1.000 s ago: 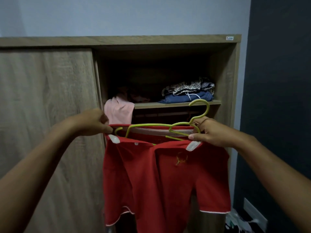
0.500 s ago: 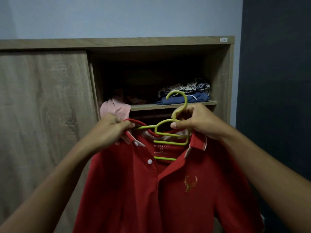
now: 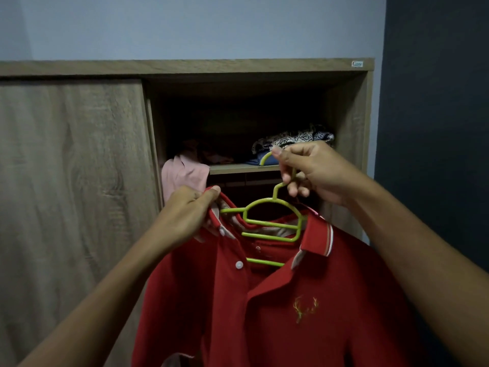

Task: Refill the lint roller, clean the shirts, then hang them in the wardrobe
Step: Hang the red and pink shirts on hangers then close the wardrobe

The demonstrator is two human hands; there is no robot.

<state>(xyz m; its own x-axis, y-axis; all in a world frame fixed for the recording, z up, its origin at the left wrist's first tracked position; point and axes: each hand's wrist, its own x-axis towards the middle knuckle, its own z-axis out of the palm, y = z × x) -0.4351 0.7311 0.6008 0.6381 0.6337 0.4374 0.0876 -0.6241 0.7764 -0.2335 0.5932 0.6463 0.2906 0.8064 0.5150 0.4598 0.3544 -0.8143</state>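
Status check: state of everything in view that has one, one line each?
red polo shirt: on the green hanger, top button undone, not yet in the wardrobe.
green hanger: inside the collar, hook held up.
left hand: pinching the collar.
right hand: gripping the hanger's hook.
wardrobe: right side open, left covered by door.
folded clothes: stacked on the shelf.

My right hand (image 3: 315, 176) has climbed off the shoulder and up to the hook of the green hanger (image 3: 272, 223). It's pinching the neck now, with the hook tip poking out at 10 o'clock of my fingers. The hanger lay flat across the top a second ago; now it stands upright inside the collar (image 3: 317, 239). My left hand (image 3: 185, 215) has slid in toward 3 o'clock, onto the collar edge. The red shirt (image 3: 304, 287) drapes closer to me, front facing.
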